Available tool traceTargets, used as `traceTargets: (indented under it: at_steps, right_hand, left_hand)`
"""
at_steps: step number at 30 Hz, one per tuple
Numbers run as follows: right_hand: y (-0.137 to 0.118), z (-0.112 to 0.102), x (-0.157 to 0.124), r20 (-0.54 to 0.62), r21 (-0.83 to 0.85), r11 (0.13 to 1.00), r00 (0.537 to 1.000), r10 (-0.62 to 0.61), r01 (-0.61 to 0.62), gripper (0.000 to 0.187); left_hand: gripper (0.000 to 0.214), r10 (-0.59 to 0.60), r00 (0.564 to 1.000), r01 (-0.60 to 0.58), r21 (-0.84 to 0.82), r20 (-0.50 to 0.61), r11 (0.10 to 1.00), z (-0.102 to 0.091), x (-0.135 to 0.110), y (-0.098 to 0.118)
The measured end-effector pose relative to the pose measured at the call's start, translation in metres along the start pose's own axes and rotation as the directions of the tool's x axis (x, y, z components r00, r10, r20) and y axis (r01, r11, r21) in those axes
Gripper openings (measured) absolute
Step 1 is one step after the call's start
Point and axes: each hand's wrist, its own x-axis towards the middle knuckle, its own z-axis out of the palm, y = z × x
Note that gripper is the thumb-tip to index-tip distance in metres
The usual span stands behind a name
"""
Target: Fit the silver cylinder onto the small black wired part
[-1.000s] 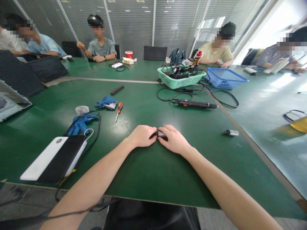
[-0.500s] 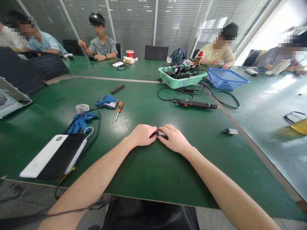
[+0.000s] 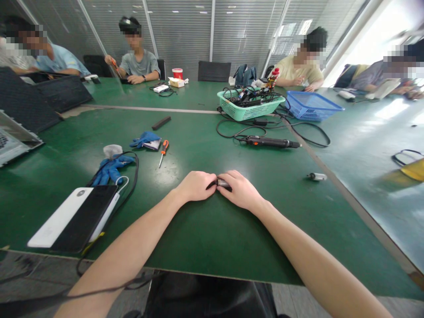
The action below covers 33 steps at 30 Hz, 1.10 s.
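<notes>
Near the middle of the green table (image 3: 212,238), my two hands meet over a small silver metal cylinder (image 3: 223,183) with a dark end. My right hand (image 3: 241,190) is closed round the silver part, thumb below and fingers on top. Pinched at the dark end is my left hand (image 3: 198,185), its fingertips nearly touching those of the right. Fingers hide much of the piece, so its exact kind does not show. A similar silver cylinder with a black end (image 3: 317,176) lies alone to the right.
An orange-handled screwdriver (image 3: 163,152), blue gloves (image 3: 111,170) and a white-and-black flat device (image 3: 74,216) lie to the left. Farther off are a corded electric screwdriver (image 3: 270,141), a green basket (image 3: 248,112) of tools and a blue basket (image 3: 311,108). Several people sit around the table.
The head view has shifted very slightly. Both hands keep the same hold on the small silver cylinder, with no clear movement.
</notes>
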Motion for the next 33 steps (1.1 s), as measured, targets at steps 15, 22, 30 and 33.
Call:
traceTargets:
  at_steps: [15, 22, 30, 33]
  right_hand:
    - [-0.0015, -0.0003, 0.0001, 0.000, -0.007, 1.000, 1.000, 0.013, -0.013, 0.023]
    - [-0.0008, 0.0014, -0.0002, -0.015, -0.030, 0.999, 1.000, 0.024, -0.025, 0.025]
    - [0.0003, 0.0027, -0.0014, -0.036, -0.032, 0.999, 0.999, 0.021, -0.022, 0.023]
    - [0.0002, 0.0028, -0.0011, -0.030, -0.030, 0.999, 0.999, 0.012, -0.013, 0.023]
  left_hand:
    - [0.018, 0.020, 1.000, -0.019, 0.018, -0.016, 1.000, 0.0019, 0.0003, -0.0011]
    - [0.017, 0.021, 1.000, -0.021, 0.016, -0.004, 1.000, 0.0026, 0.0007, -0.0015]
    - [0.018, 0.019, 1.000, -0.019, -0.001, -0.006, 1.000, 0.0038, 0.0005, -0.0022]
    - [0.018, 0.020, 1.000, -0.020, -0.006, -0.007, 1.000, 0.0034, 0.0002, -0.0021]
